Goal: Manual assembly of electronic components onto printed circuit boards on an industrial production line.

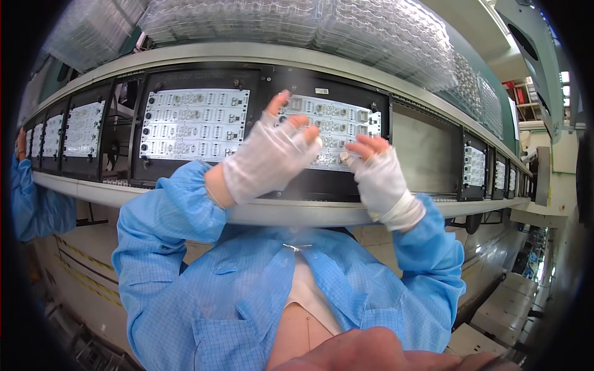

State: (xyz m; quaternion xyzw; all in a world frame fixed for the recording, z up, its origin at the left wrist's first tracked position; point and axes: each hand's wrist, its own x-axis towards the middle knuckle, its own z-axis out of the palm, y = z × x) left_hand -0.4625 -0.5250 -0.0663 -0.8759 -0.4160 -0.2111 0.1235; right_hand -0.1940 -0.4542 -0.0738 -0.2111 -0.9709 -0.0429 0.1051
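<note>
Running side to side beneath both hands is a long work line (291, 213), the biggest thing about them. Beyond the hands rise stacks of clear plastic trays (383, 31). Directly under the hands lies a black frame (328, 187), and in it sits the white board (337, 125) being worked on, partly covered by the fingers. Another board (201, 117), in its own frame, lies just left of the left hand, with more framed boards (85, 130) farther out on both sides. The left hand (272, 151), gloved with bare fingertips, is over the left part of the white board, forefinger stretched, other fingers bent; whether it grips anything I cannot tell. The right hand (380, 176), gloved likewise, has its fingers bent by the board's lower right; its grip cannot be told either. As for progress, the white board is seated and already carries small parts (363, 115), so handling seems under way, but how much remains does not show
</note>
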